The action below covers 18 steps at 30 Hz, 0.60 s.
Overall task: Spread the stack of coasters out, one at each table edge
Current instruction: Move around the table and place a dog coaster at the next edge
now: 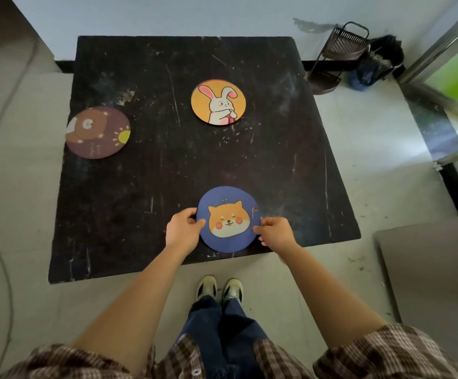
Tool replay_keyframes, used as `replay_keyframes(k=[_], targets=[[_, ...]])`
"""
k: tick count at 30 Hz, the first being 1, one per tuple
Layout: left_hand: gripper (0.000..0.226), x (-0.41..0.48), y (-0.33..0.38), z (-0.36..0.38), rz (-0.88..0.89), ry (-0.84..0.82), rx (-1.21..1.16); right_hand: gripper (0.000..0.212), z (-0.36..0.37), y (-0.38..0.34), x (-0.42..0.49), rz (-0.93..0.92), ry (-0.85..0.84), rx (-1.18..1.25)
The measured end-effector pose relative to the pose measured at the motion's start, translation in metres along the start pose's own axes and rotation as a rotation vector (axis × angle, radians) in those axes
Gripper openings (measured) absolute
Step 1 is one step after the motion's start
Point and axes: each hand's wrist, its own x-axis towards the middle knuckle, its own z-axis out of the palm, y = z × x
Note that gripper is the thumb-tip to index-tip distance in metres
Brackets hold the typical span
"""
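A: Hands?
B: Left hand point(184, 227) pinches the left rim of the blue coaster point(229, 219), thumb on top. Right hand point(275, 231) pinches the right rim likewise. Both grasping it.
A: Where is it?
B: Near edge of the black table point(146, 192), at the middle. Whether it lies flat or is lifted, can't tell.
A: Others?
B: Brown coaster point(98, 132) at the left edge, slightly overhanging. Orange coaster point(218, 102) toward the far side, well in from the edge. All three apart.
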Motion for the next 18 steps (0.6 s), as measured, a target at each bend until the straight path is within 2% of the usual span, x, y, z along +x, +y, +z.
replay_keyframes(k=[6,9,12,18], targets=[[0.048,-0.005,-0.009,0.001,0.017,0.063,0.039,0.010,-0.001,0.007,-0.005,-0.011,0.050,-0.062],[0.041,-0.008,-0.010,0.003,0.014,0.100,0.030,0.019,-0.002,0.008,-0.007,-0.008,0.068,-0.073],[0.035,-0.010,-0.012,0.004,0.032,0.121,0.058,0.017,-0.001,0.010,-0.009,-0.004,0.075,-0.085],[0.036,-0.010,-0.019,0.003,0.073,0.149,0.110,0.018,0.003,0.013,-0.012,-0.012,0.089,-0.078]])
